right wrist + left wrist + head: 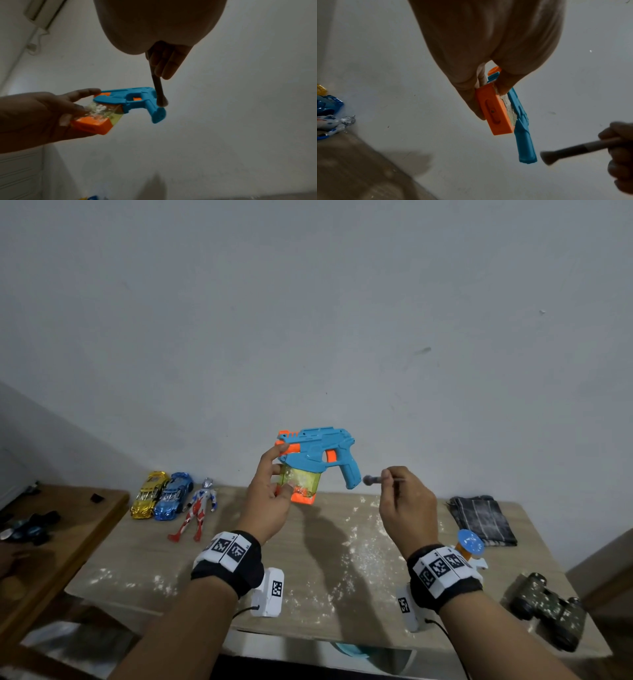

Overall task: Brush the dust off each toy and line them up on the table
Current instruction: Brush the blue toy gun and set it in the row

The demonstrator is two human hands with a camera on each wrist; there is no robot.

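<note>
We hold the blue toy gun (pixel 320 451) up in front of the wall, above the far edge of the table (pixel 239 594). Our left hand (pixel 270 501) grips it at the front: the fingers are curled round the clear yellow tank with its orange base, and one fingertip rests on the orange muzzle end. White dust clings to the tank.

Our right hand (pixel 406 508) pinches the thin handle of a small brush (pixel 375 480) between curled fingers. The brush lies roughly level, bristles pointing toward the butt of the gun's handle — just beside it, and from the right wrist view the bristles seem to touch the back of the grip, though we cannot say for sure.

On the table's far left, three toys lie side by side: a gold car (pixel 150 494), a blue car (pixel 174 495) touching it, and a red-and-silver figure (pixel 198 508) on its back just to their right. White powder is scattered over the tabletop between our arms. To the right sit a folded striped cloth (pixel 481 520), a blue disc toy (pixel 470 541) near our right wrist, and camouflage binoculars (pixel 548 609) at the near right corner.
</note>
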